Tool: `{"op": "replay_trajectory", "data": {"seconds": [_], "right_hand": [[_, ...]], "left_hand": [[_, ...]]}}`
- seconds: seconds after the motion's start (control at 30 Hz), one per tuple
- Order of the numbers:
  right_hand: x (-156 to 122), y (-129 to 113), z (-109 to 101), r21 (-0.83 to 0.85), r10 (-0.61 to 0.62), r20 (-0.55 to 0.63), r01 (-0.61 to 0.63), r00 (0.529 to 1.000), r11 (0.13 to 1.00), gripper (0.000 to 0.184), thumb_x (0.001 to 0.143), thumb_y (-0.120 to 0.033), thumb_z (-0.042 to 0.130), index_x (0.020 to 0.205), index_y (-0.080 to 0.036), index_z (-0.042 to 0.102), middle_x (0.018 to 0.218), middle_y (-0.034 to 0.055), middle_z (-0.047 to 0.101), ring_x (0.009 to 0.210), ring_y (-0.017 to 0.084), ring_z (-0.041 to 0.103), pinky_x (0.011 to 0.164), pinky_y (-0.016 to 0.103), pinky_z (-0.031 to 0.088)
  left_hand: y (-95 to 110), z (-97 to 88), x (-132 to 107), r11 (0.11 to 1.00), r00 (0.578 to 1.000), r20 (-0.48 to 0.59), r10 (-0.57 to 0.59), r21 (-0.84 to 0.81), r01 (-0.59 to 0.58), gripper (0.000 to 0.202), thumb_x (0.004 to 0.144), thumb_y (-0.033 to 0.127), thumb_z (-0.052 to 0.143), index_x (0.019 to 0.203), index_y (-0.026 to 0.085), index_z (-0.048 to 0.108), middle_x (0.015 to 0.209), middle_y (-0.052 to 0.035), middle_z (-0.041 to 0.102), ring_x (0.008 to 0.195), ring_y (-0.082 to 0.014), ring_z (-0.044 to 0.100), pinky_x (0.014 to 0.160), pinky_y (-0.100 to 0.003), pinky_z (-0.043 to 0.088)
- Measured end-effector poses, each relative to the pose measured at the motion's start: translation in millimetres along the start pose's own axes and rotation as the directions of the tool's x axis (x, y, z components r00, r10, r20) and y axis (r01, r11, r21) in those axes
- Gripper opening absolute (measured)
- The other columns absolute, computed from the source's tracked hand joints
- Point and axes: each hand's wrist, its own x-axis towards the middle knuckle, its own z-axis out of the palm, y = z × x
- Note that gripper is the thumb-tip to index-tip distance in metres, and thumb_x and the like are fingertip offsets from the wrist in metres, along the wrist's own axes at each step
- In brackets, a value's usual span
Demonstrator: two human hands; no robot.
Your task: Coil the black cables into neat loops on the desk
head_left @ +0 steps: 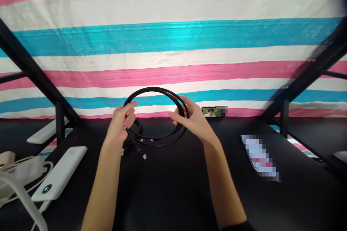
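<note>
A black cable point(153, 89) is wound into loose round loops and held up above the black table point(165, 187). My left hand point(122, 121) is closed on the left side of the coil, the thumb lying along the cable. On the opposite side my right hand point(189, 113) grips the loops, fingers behind them and thumb inside the ring. Below the left hand hang or lie more black cable and a clear-tipped connector point(144, 156); which cable they belong to I cannot tell.
A white power bank point(63, 173) lies at left, beside white cords and an adapter point(25, 169). One phone point(214, 112) leans at the back; another phone point(260, 157) lies at right. Black metal frame bars point(35, 72) slant on both sides before a striped sheet point(173, 36).
</note>
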Motion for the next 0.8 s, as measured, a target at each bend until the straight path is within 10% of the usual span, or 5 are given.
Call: {"op": "replay_trajectory", "data": {"seconds": [0.27,0.53,0.67,0.8], "right_hand": [[-7,-12,7,0.032,0.071,0.065,-0.074,0.995,0.997,0.046,0.081,-0.043,0.063,0.12,-0.02,0.059,0.062,-0.0051,0.052,0.052,0.008,0.049,0.055,0.026,0.047],[-2,-6,4,0.172,0.081,-0.056,-0.07,0.995,0.983,0.033,0.077,-0.043,0.068,0.101,-0.02,0.072,0.051,-0.0076,0.033,0.046,0.005,0.023,0.041,0.022,0.017],[-2,-6,-1,0.198,0.056,-0.09,-0.037,0.994,0.979,0.028,0.074,-0.039,0.071,0.095,-0.021,0.075,0.05,-0.0073,0.035,0.046,0.005,0.023,0.042,0.023,0.018],[-1,-5,-1,0.117,-0.013,-0.163,0.032,0.987,0.993,0.025,0.072,-0.034,0.073,0.095,-0.024,0.075,0.052,-0.006,0.044,0.047,0.006,0.031,0.045,0.023,0.026]], "left_hand": [[4,-13.6,-3,0.954,0.994,0.107,0.035,0.293,-0.065,0.051,0.078,0.034,0.064,0.045,0.019,0.029,0.033,0.0074,0.025,0.03,-0.0026,0.018,0.036,-0.024,0.007],[3,-8.1,-9,0.934,0.955,0.297,-0.014,0.345,-0.094,0.042,0.076,0.042,0.067,0.051,0.019,0.043,0.035,0.0077,0.027,0.033,-0.0041,0.02,0.039,-0.025,0.009],[6,-15.8,-10,0.936,0.874,0.486,-0.007,0.312,-0.165,0.035,0.079,0.049,0.062,0.062,0.019,0.055,0.037,0.007,0.034,0.035,-0.0059,0.029,0.041,-0.023,0.023],[3,-2.5,-16,0.944,0.88,0.47,0.061,0.259,-0.203,0.033,0.088,0.049,0.048,0.072,0.021,0.053,0.039,0.0079,0.036,0.033,-0.0056,0.028,0.039,-0.021,0.022]]}}
